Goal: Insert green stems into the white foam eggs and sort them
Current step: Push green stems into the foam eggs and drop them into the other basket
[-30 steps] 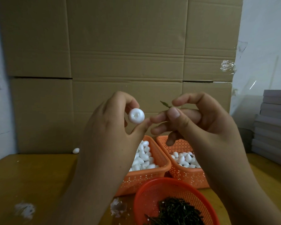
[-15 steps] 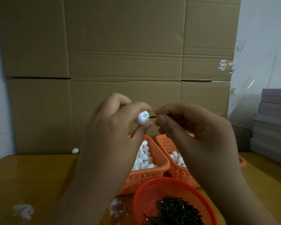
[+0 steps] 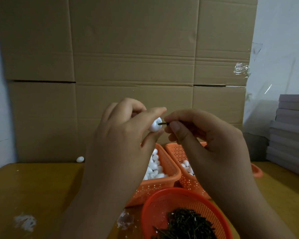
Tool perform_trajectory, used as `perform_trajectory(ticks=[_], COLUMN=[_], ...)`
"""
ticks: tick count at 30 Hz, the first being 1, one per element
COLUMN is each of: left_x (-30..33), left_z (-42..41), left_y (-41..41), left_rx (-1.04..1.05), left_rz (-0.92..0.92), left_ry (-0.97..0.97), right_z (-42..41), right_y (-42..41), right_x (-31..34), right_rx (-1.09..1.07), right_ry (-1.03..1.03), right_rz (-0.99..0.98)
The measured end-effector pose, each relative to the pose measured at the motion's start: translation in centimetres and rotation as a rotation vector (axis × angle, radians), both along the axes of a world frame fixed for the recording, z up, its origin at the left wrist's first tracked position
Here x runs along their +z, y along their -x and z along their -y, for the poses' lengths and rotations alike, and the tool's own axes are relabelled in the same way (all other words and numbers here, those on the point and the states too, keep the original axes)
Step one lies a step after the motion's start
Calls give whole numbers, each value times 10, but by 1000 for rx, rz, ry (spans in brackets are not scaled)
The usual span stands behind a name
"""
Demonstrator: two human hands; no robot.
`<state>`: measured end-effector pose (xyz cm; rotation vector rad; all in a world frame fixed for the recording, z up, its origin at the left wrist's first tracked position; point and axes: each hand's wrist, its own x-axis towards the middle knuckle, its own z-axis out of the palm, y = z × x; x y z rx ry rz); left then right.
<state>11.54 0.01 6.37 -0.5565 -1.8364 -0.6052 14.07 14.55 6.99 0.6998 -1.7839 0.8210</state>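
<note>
My left hand pinches a white foam egg between thumb and fingers, held up in front of the cardboard. My right hand pinches a short green stem whose tip sits at the hole in the egg's end. Below the hands stand two orange rectangular baskets: the left basket holds several white foam eggs, and the right basket also holds several, partly hidden by my right wrist. A round red basket at the near edge holds a heap of green stems.
A large cardboard sheet stands upright behind the wooden table. One loose foam egg lies at its foot on the left. White foam crumbs lie on the tabletop. Grey stacked boards stand at the right.
My right hand turned the stem from pointing up to pointing left and brought its tip to the egg. My left hand turned the egg's hole toward the stem.
</note>
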Motion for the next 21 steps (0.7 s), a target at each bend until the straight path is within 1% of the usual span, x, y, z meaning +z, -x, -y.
perform_trajectory(ticks=[9, 15, 21], left_x=[-2, -1, -1], left_z=[-3, -3, -7], left_y=[1, -2, -7], left_rx=[-76, -50, -54], left_rz=[12, 75, 86], left_ry=[-23, -43, -29], right_z=[-2, -1, 0], right_y=[3, 2, 2], right_x=[-3, -3, -5], right_rx=[-89, -62, -71], right_ry=[-65, 12, 29], right_rz=[-8, 25, 36])
